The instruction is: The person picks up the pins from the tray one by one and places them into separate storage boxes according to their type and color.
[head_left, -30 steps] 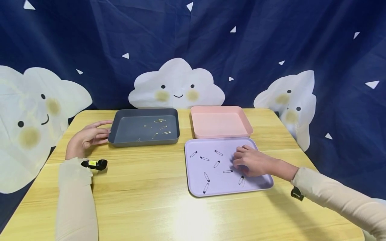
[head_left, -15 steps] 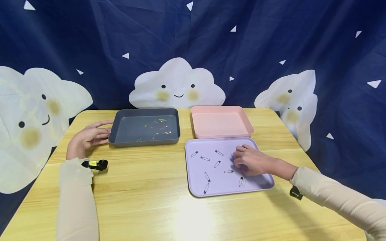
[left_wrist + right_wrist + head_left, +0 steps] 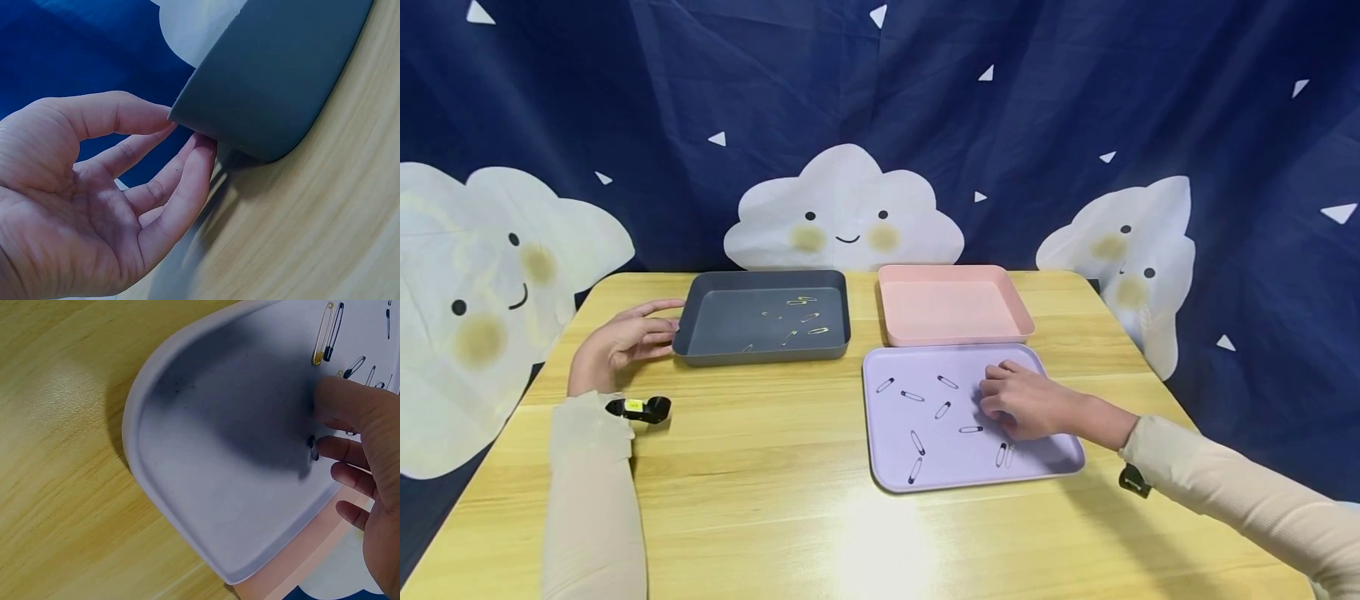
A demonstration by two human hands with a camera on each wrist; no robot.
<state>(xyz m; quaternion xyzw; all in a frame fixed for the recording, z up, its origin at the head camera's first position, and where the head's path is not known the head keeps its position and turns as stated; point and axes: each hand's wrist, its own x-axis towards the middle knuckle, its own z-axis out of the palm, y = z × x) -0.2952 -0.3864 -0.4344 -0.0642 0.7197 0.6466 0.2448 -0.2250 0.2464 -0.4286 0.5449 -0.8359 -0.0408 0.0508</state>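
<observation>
My left hand (image 3: 628, 340) is at the left end of the dark grey tray (image 3: 722, 358). In the left wrist view, the thumb and fingertips touch the tray's outer wall (image 3: 250, 81). My right hand (image 3: 1026, 400) is low over the lilac tray (image 3: 880, 417), fingers bent and thumb apart from the index finger. A dark-headed safety pin (image 3: 314, 448) is right at its index fingertip in the right wrist view. Several black safety pins (image 3: 943, 410) lie scattered on the lilac tray, one beside a gold safety pin (image 3: 1010, 455). Several gold pins (image 3: 817, 331) lie in the grey tray.
A pink tray (image 3: 951, 304) stands behind the lilac one, to the right of the grey tray. All three are on a wooden table (image 3: 752, 467). A dark blue curtain (image 3: 685, 83) with cloud prints hangs along the table's far edge.
Both hands keep nearly the same positions. The whole head view shifts slightly to the right; no pin visibly changes place.
</observation>
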